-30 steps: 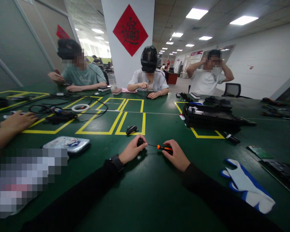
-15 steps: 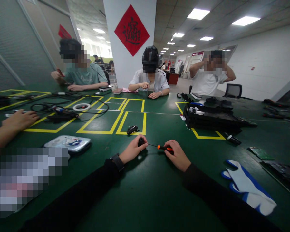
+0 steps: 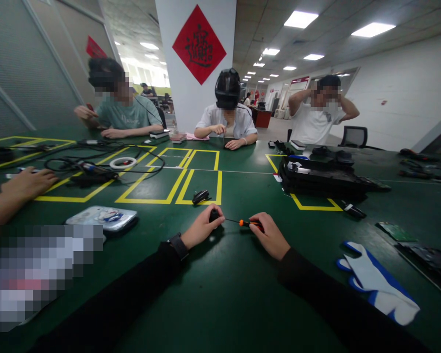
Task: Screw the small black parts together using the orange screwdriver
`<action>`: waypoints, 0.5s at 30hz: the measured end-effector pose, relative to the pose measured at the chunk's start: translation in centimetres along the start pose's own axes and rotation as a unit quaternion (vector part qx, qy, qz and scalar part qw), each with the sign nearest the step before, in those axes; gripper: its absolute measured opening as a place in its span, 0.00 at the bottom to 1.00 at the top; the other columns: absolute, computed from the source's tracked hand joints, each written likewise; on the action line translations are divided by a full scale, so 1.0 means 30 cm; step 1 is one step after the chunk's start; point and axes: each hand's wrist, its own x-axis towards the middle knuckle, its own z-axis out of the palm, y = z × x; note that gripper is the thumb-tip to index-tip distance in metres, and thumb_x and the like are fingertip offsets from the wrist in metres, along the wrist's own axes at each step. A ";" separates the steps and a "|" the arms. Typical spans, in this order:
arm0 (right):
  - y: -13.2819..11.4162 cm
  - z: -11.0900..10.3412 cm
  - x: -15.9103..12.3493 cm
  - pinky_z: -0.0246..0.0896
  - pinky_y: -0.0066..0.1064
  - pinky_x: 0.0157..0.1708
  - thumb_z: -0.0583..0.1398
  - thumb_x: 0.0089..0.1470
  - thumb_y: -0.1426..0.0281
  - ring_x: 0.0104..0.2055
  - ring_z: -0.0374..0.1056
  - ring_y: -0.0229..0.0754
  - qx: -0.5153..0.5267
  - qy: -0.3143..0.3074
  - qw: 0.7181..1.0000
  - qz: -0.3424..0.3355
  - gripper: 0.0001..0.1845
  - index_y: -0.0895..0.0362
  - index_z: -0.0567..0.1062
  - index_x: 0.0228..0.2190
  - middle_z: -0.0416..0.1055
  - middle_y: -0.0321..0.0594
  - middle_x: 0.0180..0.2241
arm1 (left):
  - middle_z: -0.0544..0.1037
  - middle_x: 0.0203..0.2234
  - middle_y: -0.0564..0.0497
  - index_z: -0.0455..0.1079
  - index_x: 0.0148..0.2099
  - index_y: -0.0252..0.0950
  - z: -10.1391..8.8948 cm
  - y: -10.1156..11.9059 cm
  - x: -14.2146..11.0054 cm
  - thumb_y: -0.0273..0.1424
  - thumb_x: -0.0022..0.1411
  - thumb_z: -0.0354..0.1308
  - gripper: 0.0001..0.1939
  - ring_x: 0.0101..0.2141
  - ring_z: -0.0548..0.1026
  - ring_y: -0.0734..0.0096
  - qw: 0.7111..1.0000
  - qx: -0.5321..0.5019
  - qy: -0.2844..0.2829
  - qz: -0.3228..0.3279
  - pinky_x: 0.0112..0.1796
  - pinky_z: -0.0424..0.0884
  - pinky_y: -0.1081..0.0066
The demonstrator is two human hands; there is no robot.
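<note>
My left hand [image 3: 201, 229] has its fingers closed round a small black rounded part [image 3: 214, 215], just above the green table. In my right hand [image 3: 272, 236] is a screwdriver [image 3: 244, 223] with a black and orange handle, held by the fingers. Its thin shaft points left, and the tip meets or nearly meets the black part; which of these I cannot tell. Beyond my left hand, a small black device [image 3: 201, 197] lies within a yellow tape outline.
White and blue gloves [image 3: 380, 282] lie right, by a green circuit board [image 3: 396, 231]. Black casings [image 3: 316, 179] are stacked at back right. Left are a pale case [image 3: 101, 218], a coil of black cable [image 3: 161, 164] and another person's hand [image 3: 31, 182]. Several people sit around.
The camera view has shifted very slightly. My hands, the screwdriver and the black part keep the same pose. The raised hand of the person at back left has moved a little left.
</note>
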 end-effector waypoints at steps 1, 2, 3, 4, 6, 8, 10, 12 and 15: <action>0.002 0.001 0.001 0.55 0.36 0.42 0.52 0.56 0.69 0.40 0.60 0.42 0.000 -0.002 1.000 -0.005 0.09 0.56 0.69 0.37 0.65 0.42 0.37 | 0.68 0.29 0.53 0.62 0.36 0.36 -0.001 0.000 0.000 0.34 0.57 0.52 0.07 0.30 0.66 0.73 1.000 -0.002 -0.001 -0.001 0.35 0.63 0.72; 0.004 0.002 0.002 0.55 0.36 0.43 0.50 0.56 0.70 0.40 0.60 0.42 0.001 -0.005 1.000 -0.011 0.09 0.56 0.70 0.36 0.65 0.41 0.36 | 0.68 0.29 0.53 0.62 0.36 0.36 -0.001 0.000 0.001 0.34 0.57 0.52 0.07 0.31 0.66 0.73 1.000 -0.002 -0.001 -0.002 0.35 0.63 0.72; 0.005 0.002 0.003 0.55 0.36 0.43 0.50 0.57 0.70 0.41 0.60 0.42 0.003 -0.008 1.000 -0.016 0.10 0.56 0.70 0.35 0.65 0.41 0.36 | 0.68 0.30 0.53 0.62 0.36 0.36 -0.002 0.000 0.001 0.34 0.56 0.52 0.07 0.31 0.66 0.73 1.000 -0.001 -0.002 -0.003 0.36 0.63 0.71; 0.005 0.002 0.004 0.55 0.36 0.43 0.49 0.57 0.71 0.41 0.60 0.42 0.004 -0.010 1.000 -0.020 0.10 0.56 0.71 0.34 0.65 0.41 0.36 | 0.68 0.30 0.53 0.62 0.36 0.36 -0.002 -0.001 0.001 0.34 0.56 0.52 0.07 0.32 0.67 0.72 1.000 0.001 -0.002 -0.004 0.36 0.63 0.71; 0.003 0.000 0.004 0.55 0.36 0.43 0.49 0.57 0.72 0.41 0.59 0.42 0.004 -0.015 1.000 -0.024 0.10 0.56 0.71 0.34 0.65 0.41 0.37 | 0.69 0.30 0.52 0.62 0.36 0.36 -0.003 -0.001 0.000 0.33 0.56 0.52 0.07 0.32 0.67 0.71 1.000 0.005 -0.002 -0.001 0.37 0.63 0.71; -0.001 -0.003 0.004 0.55 0.37 0.43 0.50 0.56 0.72 0.41 0.59 0.42 0.001 -0.018 1.000 -0.022 0.09 0.56 0.70 0.34 0.65 0.42 0.37 | 0.69 0.31 0.52 0.62 0.36 0.36 -0.004 -0.003 0.000 0.33 0.56 0.52 0.07 0.33 0.67 0.71 1.000 0.007 -0.001 0.004 0.37 0.63 0.70; -0.004 -0.005 0.004 0.55 0.37 0.43 0.51 0.55 0.72 0.41 0.59 0.42 -0.001 -0.019 1.000 -0.022 0.08 0.56 0.70 0.34 0.64 0.42 0.37 | 0.69 0.31 0.52 0.63 0.36 0.36 -0.004 -0.005 0.001 0.33 0.56 0.52 0.07 0.33 0.67 0.71 1.000 0.006 -0.001 0.006 0.37 0.63 0.70; -0.006 -0.008 0.003 0.55 0.37 0.43 0.52 0.54 0.72 0.41 0.59 0.42 0.001 -0.016 1.000 -0.020 0.07 0.56 0.69 0.35 0.64 0.41 0.37 | 0.69 0.31 0.52 0.63 0.36 0.36 -0.004 -0.006 0.002 0.32 0.56 0.53 0.06 0.33 0.67 0.71 1.000 0.004 0.001 0.007 0.37 0.63 0.70; -0.009 -0.012 0.001 0.55 0.36 0.42 0.54 0.52 0.73 0.41 0.59 0.42 0.011 -0.011 1.000 -0.016 0.08 0.56 0.68 0.37 0.63 0.41 0.38 | 0.69 0.30 0.52 0.63 0.36 0.35 -0.003 -0.003 0.002 0.32 0.56 0.53 0.06 0.33 0.67 0.72 1.000 0.002 0.003 0.005 0.37 0.63 0.71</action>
